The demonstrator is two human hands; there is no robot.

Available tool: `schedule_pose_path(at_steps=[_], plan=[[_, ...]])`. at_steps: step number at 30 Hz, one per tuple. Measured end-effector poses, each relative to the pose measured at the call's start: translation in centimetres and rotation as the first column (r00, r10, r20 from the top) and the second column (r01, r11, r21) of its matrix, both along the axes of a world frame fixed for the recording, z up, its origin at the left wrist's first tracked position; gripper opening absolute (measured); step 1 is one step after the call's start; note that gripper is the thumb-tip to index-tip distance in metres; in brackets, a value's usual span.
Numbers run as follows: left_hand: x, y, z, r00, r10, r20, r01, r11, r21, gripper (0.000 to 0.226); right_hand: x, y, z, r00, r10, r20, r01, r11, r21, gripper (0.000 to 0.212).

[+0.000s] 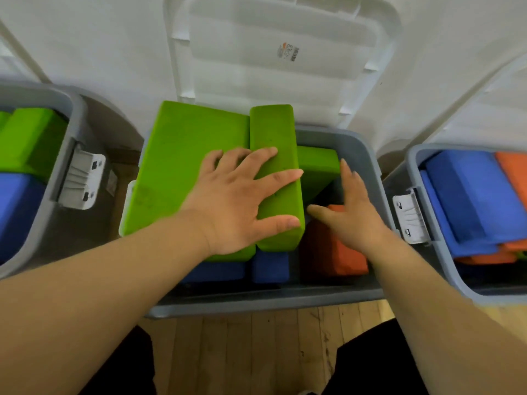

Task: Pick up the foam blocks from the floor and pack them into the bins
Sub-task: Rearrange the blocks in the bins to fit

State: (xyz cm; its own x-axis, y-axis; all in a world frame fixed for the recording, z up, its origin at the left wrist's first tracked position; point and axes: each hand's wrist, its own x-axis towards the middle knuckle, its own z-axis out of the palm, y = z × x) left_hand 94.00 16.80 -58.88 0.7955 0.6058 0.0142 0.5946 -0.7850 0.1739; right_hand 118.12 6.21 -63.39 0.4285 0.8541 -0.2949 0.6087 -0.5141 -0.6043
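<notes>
Your middle bin (365, 155) is blocked across its left and centre by a wide green block (176, 166) and a narrow green block (273, 129), both rising above the rim under your flat left hand (236, 203). The one open pocket lies at the right, between the narrow green block and the right wall, bounded behind by a third green block (316, 163) and below by an orange block (342, 258). Your right hand (350, 212), fingers straight, occupies it. A slim gap runs along the near wall before the blue blocks (268, 266). The upright lid (279, 52) closes off the back.

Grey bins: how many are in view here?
3: left bin cut by the frame edge, middle bin straight ahead, right bin also cut. More may lie outside view.
</notes>
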Motion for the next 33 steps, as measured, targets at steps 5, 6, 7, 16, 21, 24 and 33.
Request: schedule_pose_path(at_steps=[5, 6, 7, 16, 21, 24, 33], plan=[[-0.1, 0.0, -0.2, 0.999, -0.007, 0.050, 0.009, 1.000, -0.029, 0.064, -3.0, -2.3, 3.4, 0.903, 0.301, -0.307, -0.285, 0.954, 0.098, 0.126], [-0.1, 0.0, -0.2, 0.998, -0.006, 0.056, 0.009, 0.999, -0.040, 0.061, -3.5, -2.7, 3.4, 0.895, 0.306, -0.325, -0.291, 0.952, 0.096, 0.129], [-0.1, 0.0, -0.2, 0.998, -0.004, 0.062, 0.008, 0.999, -0.049, 0.058, -4.1, -3.0, 3.5, 0.890, 0.305, -0.339, -0.288, 0.952, 0.099, 0.131], [-0.6, 1.2, -0.1, 0.877, 0.175, 0.447, -0.055, 0.962, -0.269, 0.063, -7.8, -2.3, 4.2, 0.967, 0.213, -0.140, -0.188, 0.967, 0.173, 0.119], [-2.0, 3.0, 1.0, 0.960, 0.065, 0.271, 0.034, 0.938, -0.346, 0.059, -8.9, -2.3, 4.8, 0.977, 0.196, -0.090, -0.185, 0.976, 0.110, 0.112], [-4.0, 3.7, 0.3, 0.981, -0.058, 0.182, 0.096, 0.975, -0.203, 0.066, -9.3, -1.3, 5.6, 0.971, 0.236, -0.044, -0.234, 0.971, 0.048, 0.114], [-5.6, 3.7, -0.6, 0.969, 0.097, 0.229, -0.098, 0.995, -0.009, 0.054, -10.2, 0.5, 6.5, 0.973, 0.221, 0.061, -0.220, 0.975, -0.017, 0.128]])
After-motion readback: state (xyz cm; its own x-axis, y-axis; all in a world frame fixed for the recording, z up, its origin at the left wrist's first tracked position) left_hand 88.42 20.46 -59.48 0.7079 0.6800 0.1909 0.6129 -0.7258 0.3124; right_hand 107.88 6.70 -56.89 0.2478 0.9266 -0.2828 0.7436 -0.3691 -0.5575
